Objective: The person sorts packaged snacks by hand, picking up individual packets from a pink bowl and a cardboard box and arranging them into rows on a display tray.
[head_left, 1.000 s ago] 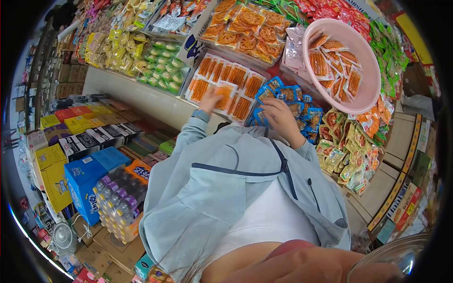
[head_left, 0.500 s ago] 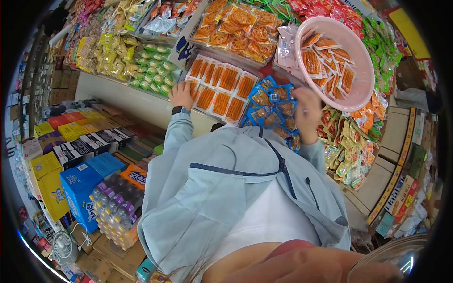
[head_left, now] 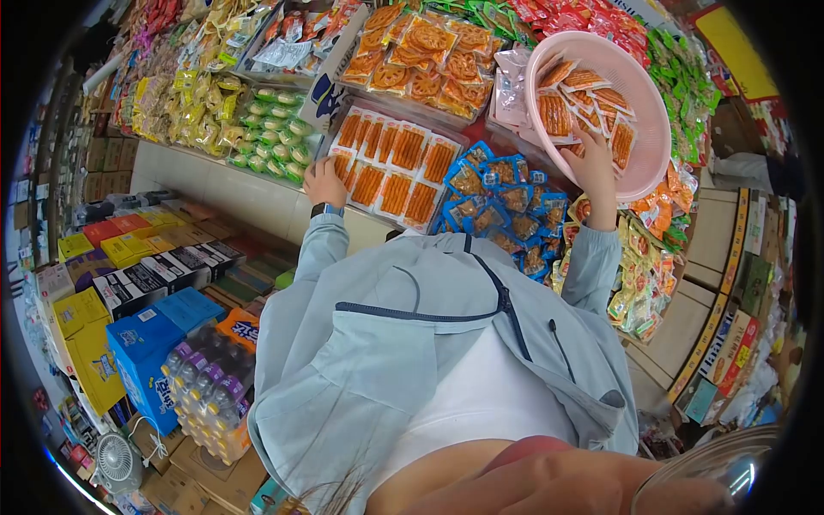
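Observation:
My left hand (head_left: 324, 183) rests at the left front corner of a clear tray, fingers apart. In that tray, flat packets of orange snack strips (head_left: 396, 192) lie in two neat rows. My right hand (head_left: 594, 165) reaches over the near rim of a pink plastic basket (head_left: 648, 159), its thumb and fingers apart. Its fingertips are at a pile of similar loose orange snack packets (head_left: 586, 80) inside; whether they touch one is hard to make out. Blue snack packets (head_left: 515, 199) lie between the tray and my right forearm.
Bags of orange slices (head_left: 429, 43) sit behind the tray, and green-and-white packs (head_left: 276, 129) to its left. Red packets (head_left: 577, 21) and green packets (head_left: 682, 73) surround the basket. At lower left stand a blue box (head_left: 150, 360), bottled drinks (head_left: 210, 382) and a small fan (head_left: 117, 455).
My right hand has moved from above the blue packets, up and right into the pink basket. My left hand stays at the tray's corner. The view has shifted slightly.

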{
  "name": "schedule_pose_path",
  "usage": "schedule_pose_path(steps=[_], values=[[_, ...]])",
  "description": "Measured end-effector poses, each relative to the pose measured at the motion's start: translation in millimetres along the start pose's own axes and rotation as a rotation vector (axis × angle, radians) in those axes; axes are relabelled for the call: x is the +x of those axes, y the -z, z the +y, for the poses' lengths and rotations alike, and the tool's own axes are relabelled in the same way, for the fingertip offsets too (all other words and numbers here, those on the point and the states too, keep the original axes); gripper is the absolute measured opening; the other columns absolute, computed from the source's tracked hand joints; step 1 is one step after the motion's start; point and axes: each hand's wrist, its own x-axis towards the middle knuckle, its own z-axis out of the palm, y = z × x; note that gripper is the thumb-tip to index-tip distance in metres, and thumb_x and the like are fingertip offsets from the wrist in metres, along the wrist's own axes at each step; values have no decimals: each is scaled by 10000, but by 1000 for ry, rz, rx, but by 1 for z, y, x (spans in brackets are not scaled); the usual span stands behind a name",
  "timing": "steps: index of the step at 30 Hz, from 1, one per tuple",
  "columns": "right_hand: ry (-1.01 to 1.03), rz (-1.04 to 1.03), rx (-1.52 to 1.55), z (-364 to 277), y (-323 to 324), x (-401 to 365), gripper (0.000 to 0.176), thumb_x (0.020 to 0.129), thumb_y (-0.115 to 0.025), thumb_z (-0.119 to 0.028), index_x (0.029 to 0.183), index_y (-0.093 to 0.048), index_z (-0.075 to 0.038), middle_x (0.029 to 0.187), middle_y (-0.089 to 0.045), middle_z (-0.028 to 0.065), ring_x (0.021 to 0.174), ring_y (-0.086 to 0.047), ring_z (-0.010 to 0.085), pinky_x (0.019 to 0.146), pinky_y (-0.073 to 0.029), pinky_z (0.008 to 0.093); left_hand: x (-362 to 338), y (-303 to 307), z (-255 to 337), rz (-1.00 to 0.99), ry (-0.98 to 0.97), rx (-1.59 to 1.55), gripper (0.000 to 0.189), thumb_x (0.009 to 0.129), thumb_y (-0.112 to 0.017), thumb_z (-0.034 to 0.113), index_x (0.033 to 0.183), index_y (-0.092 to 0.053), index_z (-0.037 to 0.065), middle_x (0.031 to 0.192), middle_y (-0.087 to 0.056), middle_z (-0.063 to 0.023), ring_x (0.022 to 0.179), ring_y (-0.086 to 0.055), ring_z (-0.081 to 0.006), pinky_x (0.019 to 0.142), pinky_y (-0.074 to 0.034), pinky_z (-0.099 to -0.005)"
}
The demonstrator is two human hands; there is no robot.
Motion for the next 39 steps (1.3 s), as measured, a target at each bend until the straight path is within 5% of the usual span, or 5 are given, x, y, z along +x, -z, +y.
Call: schedule_pose_path(steps=[16, 21, 27, 30, 39], values=[[-323, -369, 585, -28, 23, 33, 371, 844, -686, -214, 1113, -620, 33, 858, -670, 161, 739, -638, 212, 692, -502, 310, 0, 8, 6, 12, 34, -64, 451, 781, -668, 338, 1189, -599, 159, 1281, -555, 19, 1242, -422, -288, 1020, -345, -505], [-155, -47, 83, -31, -8, 39, 522, 782, -729, -271, 1170, -551, 28, 1016, -665, 273, 975, -648, 417, 827, -492, 467, -1, 10, 7, 30, 16, -90, 504, 751, -705, 346, 1201, -583, 155, 1308, -525, 10, 1251, -408, -290, 1018, -342, -513], [-491, -188, 534, -14, 16, 37, 483, 785, -695, -196, 1188, -561, 35, 957, -683, 222, 855, -692, 324, 748, -531, 401, -2, 7, 4, 64, 6, -101, 506, 746, -717, 339, 1193, -576, 148, 1291, -522, -9, 1229, -424, -294, 1010, -345, -495], [-250, -39, 34, 42, 6, 37, 406, 804, -670, -138, 1161, -573, 30, 885, -683, 161, 658, -678, 237, 588, -530, 326, -3, 6, 4, 83, 10, -104, 497, 745, -720, 333, 1185, -579, 148, 1289, -522, -9, 1221, -429, -295, 1003, -351, -488], [-382, -12, 1321, -50, 55, -22, 388, 821, -626, -49, 1202, -554, -57, 937, -657, 85, 752, -642, 120, 559, -508, 225, -1, 9, 6, 60, 50, -102, 463, 755, -702, 331, 1169, -592, 157, 1275, -529, 2, 1218, -434, -273, 1004, -354, -479]])
